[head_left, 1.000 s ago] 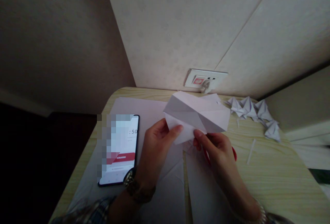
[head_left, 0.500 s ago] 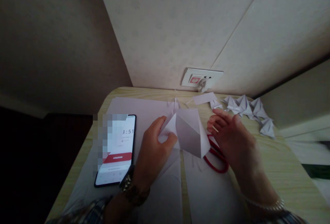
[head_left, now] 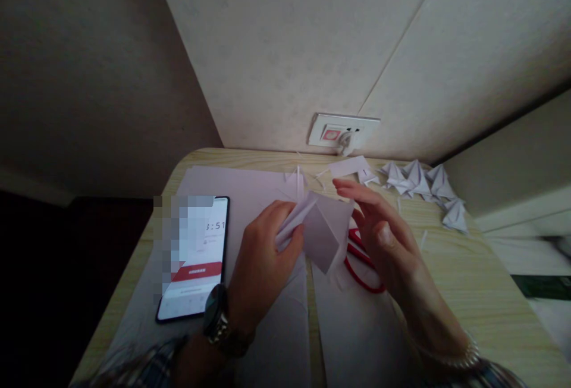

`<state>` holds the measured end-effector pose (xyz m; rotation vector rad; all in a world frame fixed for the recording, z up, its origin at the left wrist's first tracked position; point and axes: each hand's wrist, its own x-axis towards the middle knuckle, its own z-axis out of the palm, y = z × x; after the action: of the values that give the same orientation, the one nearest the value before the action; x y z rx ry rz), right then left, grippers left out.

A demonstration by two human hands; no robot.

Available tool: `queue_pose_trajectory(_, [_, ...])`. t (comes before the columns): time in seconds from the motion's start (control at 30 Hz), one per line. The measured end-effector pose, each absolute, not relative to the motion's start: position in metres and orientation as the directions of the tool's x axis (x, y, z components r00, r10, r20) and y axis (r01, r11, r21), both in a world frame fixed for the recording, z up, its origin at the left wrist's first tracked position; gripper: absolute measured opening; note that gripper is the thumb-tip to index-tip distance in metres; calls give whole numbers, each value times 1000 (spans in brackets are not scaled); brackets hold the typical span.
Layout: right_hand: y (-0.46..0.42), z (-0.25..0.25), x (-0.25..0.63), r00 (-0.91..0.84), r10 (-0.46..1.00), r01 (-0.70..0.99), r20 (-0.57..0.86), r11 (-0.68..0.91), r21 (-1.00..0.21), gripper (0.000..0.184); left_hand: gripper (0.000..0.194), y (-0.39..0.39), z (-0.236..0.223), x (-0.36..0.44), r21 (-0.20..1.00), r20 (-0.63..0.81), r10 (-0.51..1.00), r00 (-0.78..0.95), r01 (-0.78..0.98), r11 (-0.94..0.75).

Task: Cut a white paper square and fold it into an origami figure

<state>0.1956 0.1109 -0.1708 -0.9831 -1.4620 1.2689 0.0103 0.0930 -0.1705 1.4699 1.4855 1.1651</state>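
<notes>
Between thumb and fingers my left hand pinches a partly folded sheet of white paper by its left side. The sheet shows creases and a diamond-like flap facing right. My right hand is beside the paper's right edge, fingers extended and spread, with nothing in it; whether its fingertips touch the paper I cannot tell. Under the right hand lie red-handled scissors, their blades hidden by the paper and hand. Several small folded white paper pieces sit in a cluster at the back right.
A lit phone lies on white paper sheets at the left of the wooden table. Paper strips and scraps lie near the wall. A socket with a plug is just above the table's back edge.
My right hand let go of the paper and moved right, then came back close to it, open. The paper turned and folded together in my left hand, uncovering the scissors' handles.
</notes>
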Motion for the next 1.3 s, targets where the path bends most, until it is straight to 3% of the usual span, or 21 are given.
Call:
queue_pose_trajectory(0.1, [112, -173, 195, -147, 983, 16, 105, 109, -994, 17, 15, 93, -171, 9, 964, 64, 988, -138, 265, -26])
queue_pose_trajectory(0.17, [114, -174, 195, -96, 993, 30, 68, 71, -997, 14, 9, 93, -171, 9, 978, 45, 982, -183, 209, -6])
queue_pose_trajectory(0.4, [115, -168, 193, -42, 999, 41, 14, 16, -999, 19, 11, 92, -170, 11, 999, -43, 954, -295, -11, 42])
queue_pose_trajectory(0.57, [113, -164, 187, -114, 989, 53, -99, -93, -994, 26, 11, 93, -168, 9, 998, -58, 933, -355, -25, 52])
queue_pose_trajectory(0.7, [114, -165, 183, -114, 983, 46, -145, -141, -989, 30, 31, 96, -173, 8, 998, -55, 932, -358, -15, 53])
queue_pose_trajectory(0.87, [115, -171, 180, -78, 980, 27, -185, -183, -983, 36, 65, 99, -188, 10, 994, 40, 920, -389, 111, 3])
queue_pose_trajectory(0.93, [115, -172, 179, -67, 976, 33, -208, -206, -978, 36, 68, 99, -191, 9, 980, 101, 923, -372, 197, -28])
queue_pose_trajectory(1.17, [116, -175, 180, -48, 962, 66, -270, -267, -961, 35, 28, 93, -188, 6, 835, 280, 936, -216, 535, -126])
queue_pose_trajectory(1.3, [117, -175, 181, -38, 955, 81, -294, -290, -954, 37, 26, 90, -183, 7, 719, 324, 937, -130, 677, -155])
